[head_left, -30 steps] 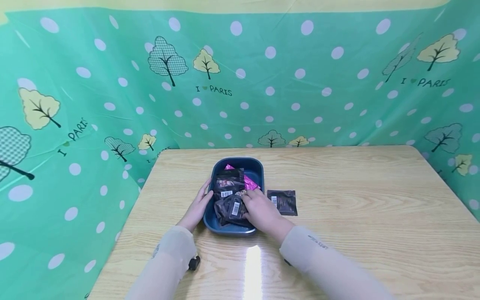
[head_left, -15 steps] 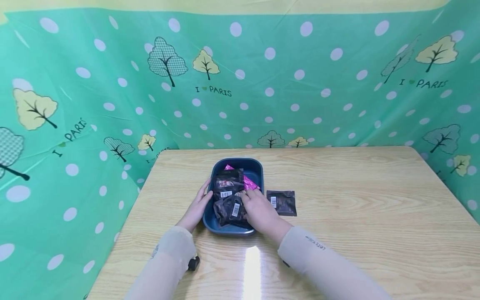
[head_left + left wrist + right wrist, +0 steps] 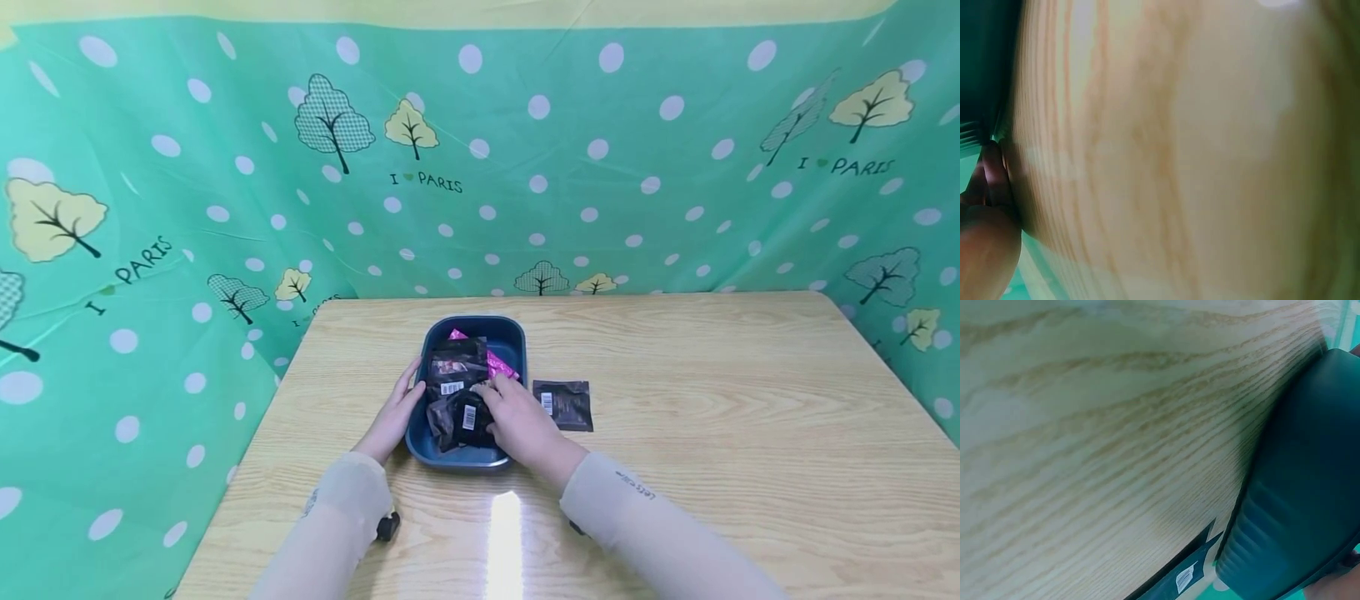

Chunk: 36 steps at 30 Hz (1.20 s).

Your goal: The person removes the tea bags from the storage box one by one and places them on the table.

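Note:
A dark blue oblong bin (image 3: 512, 333) holds several black packets and a bright pink packet (image 3: 501, 367). My left hand (image 3: 392, 421) lies along the bin's left side with fingers extended. My right hand (image 3: 521, 421) reaches over the right rim and pinches a black packet (image 3: 471, 425) with a white barcode label, at the near end of the pile. Its fingertips partly cover that packet. In the left wrist view, the left hand (image 3: 988, 250) shows beside the bin wall (image 3: 985, 62). Part of the right hand (image 3: 1338, 587) appears past the bin (image 3: 1310, 469) in the right wrist view.
Just right of the bin, another black packet (image 3: 572, 406) lies flat on the wooden table (image 3: 712, 433). A green curtain (image 3: 540, 142) with dots and trees hangs behind and to the left. Light reflects off the tabletop near the front.
My right fingers have shifted slightly left over the black packet, which now sits a little differently and looks darker. The left hand and bin stay in place.

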Available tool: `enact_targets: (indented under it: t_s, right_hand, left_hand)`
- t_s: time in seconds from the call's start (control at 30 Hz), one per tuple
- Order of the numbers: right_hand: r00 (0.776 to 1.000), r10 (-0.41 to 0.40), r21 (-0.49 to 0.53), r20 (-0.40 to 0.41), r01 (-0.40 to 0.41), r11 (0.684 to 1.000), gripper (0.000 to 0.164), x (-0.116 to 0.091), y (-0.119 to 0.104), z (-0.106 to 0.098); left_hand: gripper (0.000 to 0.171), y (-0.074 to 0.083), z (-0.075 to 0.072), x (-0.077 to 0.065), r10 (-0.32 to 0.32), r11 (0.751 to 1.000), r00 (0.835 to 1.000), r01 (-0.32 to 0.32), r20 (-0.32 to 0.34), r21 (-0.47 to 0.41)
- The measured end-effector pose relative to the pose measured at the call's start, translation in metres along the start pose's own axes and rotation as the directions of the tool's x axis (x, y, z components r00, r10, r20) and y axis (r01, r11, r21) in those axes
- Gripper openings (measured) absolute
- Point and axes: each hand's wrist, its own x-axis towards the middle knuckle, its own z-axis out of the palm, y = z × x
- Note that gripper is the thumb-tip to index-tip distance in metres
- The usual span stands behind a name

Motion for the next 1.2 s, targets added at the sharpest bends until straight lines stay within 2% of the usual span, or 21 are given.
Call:
enact_targets:
  t_s: [0.17, 0.37, 0.47, 0.6, 0.83, 0.93, 1.0, 1.2]
  right_hand:
    - [0.996, -0.07, 0.011, -0.046, 0.071, 0.997, 0.043, -0.003, 0.001, -0.001]
    - [0.977, -0.14, 0.04, -0.158, 0.148, 0.988, 0.023, -0.006, 0.004, 0.001]
    - [0.982, -0.087, 0.117, -0.17, 0.108, 0.987, 0.017, -0.007, 0.002, -0.001]
    - [0.984, 0.055, 0.257, -0.169, -0.01, 0.966, 0.013, -0.008, 0.0, -0.008]
    - [0.941, 0.202, 0.409, -0.271, -0.078, 0.909, 0.014, -0.009, 0.006, -0.021]
    - [0.923, 0.273, 0.471, -0.27, -0.121, 0.874, 0.017, -0.011, 0.01, -0.028]
    - [0.912, 0.332, 0.527, -0.239, -0.165, 0.833, 0.018, -0.012, 0.012, -0.034]
    - [0.878, 0.464, 0.693, -0.12, -0.261, 0.672, 0.022, -0.013, 0.025, -0.042]
  left_hand:
    - [0.057, 0.0, 0.0, -0.001, -0.001, 1.0, 1.0, 0.001, -0.006, -0.001]
    - [0.057, 0.001, 0.0, 0.0, -0.004, 1.0, 1.0, 0.004, -0.006, -0.006]
    - [0.057, 0.001, 0.001, 0.0, -0.006, 1.0, 1.0, 0.006, -0.002, -0.011]
    - [0.057, 0.001, 0.0, 0.0, -0.002, 1.0, 1.0, 0.002, 0.005, -0.015]
    - [0.057, 0.0, -0.001, 0.001, 0.0, 1.0, 1.0, 0.0, 0.008, -0.013]
    - [0.056, 0.001, -0.001, 0.001, -0.003, 1.0, 1.0, 0.003, 0.006, -0.012]
    - [0.056, 0.002, -0.001, 0.001, -0.01, 1.0, 1.0, 0.01, 0.004, -0.015]
    - [0.056, 0.003, 0.0, 0.0, -0.032, 0.999, 0.999, 0.032, -0.001, -0.026]
